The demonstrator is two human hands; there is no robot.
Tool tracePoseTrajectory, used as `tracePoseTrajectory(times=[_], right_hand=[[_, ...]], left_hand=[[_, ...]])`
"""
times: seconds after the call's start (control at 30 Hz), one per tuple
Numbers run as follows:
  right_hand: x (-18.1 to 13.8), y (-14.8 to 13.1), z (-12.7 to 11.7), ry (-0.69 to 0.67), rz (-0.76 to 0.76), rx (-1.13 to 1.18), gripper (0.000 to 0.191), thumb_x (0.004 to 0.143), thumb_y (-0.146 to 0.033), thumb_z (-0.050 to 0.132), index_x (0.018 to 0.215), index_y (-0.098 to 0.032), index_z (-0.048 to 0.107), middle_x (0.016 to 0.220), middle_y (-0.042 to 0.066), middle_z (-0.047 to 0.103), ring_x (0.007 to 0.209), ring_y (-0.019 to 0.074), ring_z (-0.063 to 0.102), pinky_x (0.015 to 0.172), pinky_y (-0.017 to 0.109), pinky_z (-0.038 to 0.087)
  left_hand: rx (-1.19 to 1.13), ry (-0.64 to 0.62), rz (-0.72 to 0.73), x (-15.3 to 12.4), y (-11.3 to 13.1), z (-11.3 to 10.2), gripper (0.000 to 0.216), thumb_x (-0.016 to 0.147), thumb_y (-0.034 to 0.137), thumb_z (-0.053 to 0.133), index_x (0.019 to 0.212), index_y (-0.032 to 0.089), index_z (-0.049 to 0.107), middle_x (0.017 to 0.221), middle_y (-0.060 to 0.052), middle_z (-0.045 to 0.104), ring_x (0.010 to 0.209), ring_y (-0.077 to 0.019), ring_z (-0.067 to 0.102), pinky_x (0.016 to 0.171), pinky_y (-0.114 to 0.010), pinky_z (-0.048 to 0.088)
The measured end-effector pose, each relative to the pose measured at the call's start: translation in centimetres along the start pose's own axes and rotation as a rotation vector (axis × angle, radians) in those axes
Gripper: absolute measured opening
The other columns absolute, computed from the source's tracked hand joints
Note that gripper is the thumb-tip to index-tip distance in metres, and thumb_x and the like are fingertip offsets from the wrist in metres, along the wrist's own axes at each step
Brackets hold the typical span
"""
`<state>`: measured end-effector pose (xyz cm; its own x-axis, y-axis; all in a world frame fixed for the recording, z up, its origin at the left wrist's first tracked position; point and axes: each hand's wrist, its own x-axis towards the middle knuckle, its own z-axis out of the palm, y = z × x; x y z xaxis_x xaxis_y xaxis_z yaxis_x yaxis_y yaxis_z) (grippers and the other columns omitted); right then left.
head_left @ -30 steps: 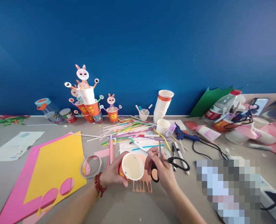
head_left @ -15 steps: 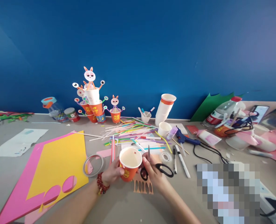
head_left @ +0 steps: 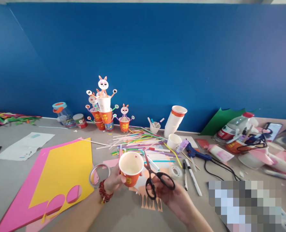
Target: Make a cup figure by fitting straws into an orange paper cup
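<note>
My left hand (head_left: 114, 181) grips an orange paper cup (head_left: 130, 169) with a white inside, held upright above the table. A red bead bracelet (head_left: 103, 192) circles that wrist. My right hand (head_left: 174, 197) holds black-handled scissors (head_left: 155, 179), fingers curled round the handles, the closed blades pointing up toward the cup's rim. A peach paper cutout (head_left: 150, 202) with oval holes lies on the table under both hands.
Yellow and pink foam sheets (head_left: 58, 174) lie at left beside a tape ring (head_left: 98, 174). Coloured straws (head_left: 135, 140), pens, a blue glue gun (head_left: 196, 154), stacked cups (head_left: 174, 120) and bunny cup figures (head_left: 104, 109) fill the back. A bottle and clutter sit at right.
The cup has turned from lying tilted toward me to upright. The scissors swung from standing beside the cup to lying across my right palm. The view tilted up.
</note>
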<state>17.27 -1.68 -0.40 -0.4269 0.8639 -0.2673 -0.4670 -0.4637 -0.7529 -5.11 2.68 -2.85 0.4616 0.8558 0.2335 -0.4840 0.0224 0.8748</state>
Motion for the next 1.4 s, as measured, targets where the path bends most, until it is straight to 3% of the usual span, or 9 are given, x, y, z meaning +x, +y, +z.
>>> tracePoseTrajectory(times=[0.23, 0.4, 0.5, 0.63, 0.77, 0.87, 0.97, 1.07, 1.4], right_hand=[[-1.6, 1.4, 0.7, -0.216, 0.020, -0.144, 0.034, 0.079, -0.044, 0.068, 0.089, -0.011, 0.071, 0.084, 0.011, 0.069, 0.074, 0.0195, 0.062, 0.074, 0.028, 0.041], [-2.1, 3.1, -0.1, -0.276, 0.135, -0.154, 0.055, 0.070, -0.059, 0.071, 0.088, -0.008, 0.071, 0.072, 0.009, 0.066, 0.054, 0.0108, 0.053, 0.053, 0.020, 0.030], [-2.6, 1.9, -1.2, -0.213, 0.135, -0.270, 0.058, 0.068, -0.066, 0.070, 0.083, -0.010, 0.068, 0.063, 0.005, 0.063, 0.047, 0.0075, 0.040, 0.048, 0.019, 0.025], [-3.9, -3.2, -2.8, -0.073, -0.006, -0.809, 0.039, 0.075, -0.054, 0.068, 0.086, -0.017, 0.061, 0.079, 0.007, 0.067, 0.061, 0.0145, 0.053, 0.053, 0.023, 0.034], [-5.2, -9.0, -2.9, 0.034, -0.262, -1.696, 0.009, 0.078, -0.025, 0.064, 0.087, -0.022, 0.063, 0.076, 0.001, 0.066, 0.063, 0.0167, 0.058, 0.058, 0.026, 0.038], [-5.3, -11.4, -1.7, -0.126, -0.458, -2.067, 0.014, 0.080, -0.022, 0.060, 0.093, -0.023, 0.064, 0.083, 0.003, 0.071, 0.075, 0.0202, 0.066, 0.061, 0.027, 0.041], [-4.6, -11.8, -0.5, -0.338, -0.571, -2.289, 0.004, 0.084, -0.026, 0.059, 0.084, -0.022, 0.061, 0.075, 0.002, 0.068, 0.067, 0.0200, 0.065, 0.055, 0.028, 0.036], [-3.9, -10.9, 0.1, -0.412, -0.628, -2.378, 0.010, 0.083, -0.029, 0.063, 0.078, -0.022, 0.057, 0.071, 0.001, 0.066, 0.063, 0.0194, 0.062, 0.053, 0.028, 0.032], [-3.5, -8.3, -0.9, -0.356, -0.540, -2.407, 0.015, 0.078, -0.029, 0.068, 0.077, -0.021, 0.057, 0.071, 0.001, 0.068, 0.061, 0.0188, 0.064, 0.050, 0.027, 0.028]], left_hand=[[0.094, -0.046, -0.029, -0.9, -1.3, -0.6, 0.097, 0.049, 0.059, 0.086, 0.130, 0.017, 0.055, 0.113, -0.015, 0.066, 0.110, -0.0358, 0.059, 0.093, -0.043, 0.047], [0.065, -0.181, -0.098, -0.6, -0.3, 0.4, 0.092, 0.051, 0.060, 0.085, 0.128, 0.017, 0.056, 0.115, -0.014, 0.065, 0.109, -0.0353, 0.059, 0.092, -0.043, 0.047], [0.053, -0.260, -0.138, -0.2, 0.8, 0.3, 0.093, 0.051, 0.065, 0.082, 0.127, 0.018, 0.056, 0.119, -0.015, 0.062, 0.111, -0.0346, 0.057, 0.093, -0.042, 0.046], [0.078, -0.293, -0.186, 0.3, 1.8, -0.9, 0.092, 0.051, 0.068, 0.080, 0.125, 0.019, 0.055, 0.115, -0.012, 0.061, 0.102, -0.0296, 0.060, 0.084, -0.037, 0.048], [0.187, -0.363, -0.282, 0.5, 1.9, -2.6, 0.076, 0.060, 0.062, 0.078, 0.119, 0.017, 0.061, 0.109, -0.009, 0.063, 0.100, -0.0256, 0.060, 0.085, -0.033, 0.047], [0.249, -0.438, -0.407, 0.6, 1.7, -3.4, 0.076, 0.059, 0.065, 0.077, 0.115, 0.015, 0.065, 0.106, -0.010, 0.067, 0.097, -0.0269, 0.061, 0.086, -0.034, 0.047], [0.263, -0.480, -0.495, 0.8, 1.5, -3.6, 0.077, 0.057, 0.067, 0.077, 0.112, 0.014, 0.067, 0.103, -0.009, 0.069, 0.090, -0.0251, 0.062, 0.080, -0.031, 0.048], [0.305, -0.503, -0.531, 0.9, 1.4, -3.6, 0.071, 0.058, 0.064, 0.078, 0.108, 0.015, 0.070, 0.097, -0.007, 0.070, 0.083, -0.0212, 0.062, 0.075, -0.027, 0.048], [0.324, -0.473, -0.588, 1.1, 2.2, -2.7, 0.062, 0.060, 0.062, 0.078, 0.100, 0.015, 0.073, 0.085, -0.005, 0.072, 0.073, -0.0178, 0.063, 0.064, -0.024, 0.048]])
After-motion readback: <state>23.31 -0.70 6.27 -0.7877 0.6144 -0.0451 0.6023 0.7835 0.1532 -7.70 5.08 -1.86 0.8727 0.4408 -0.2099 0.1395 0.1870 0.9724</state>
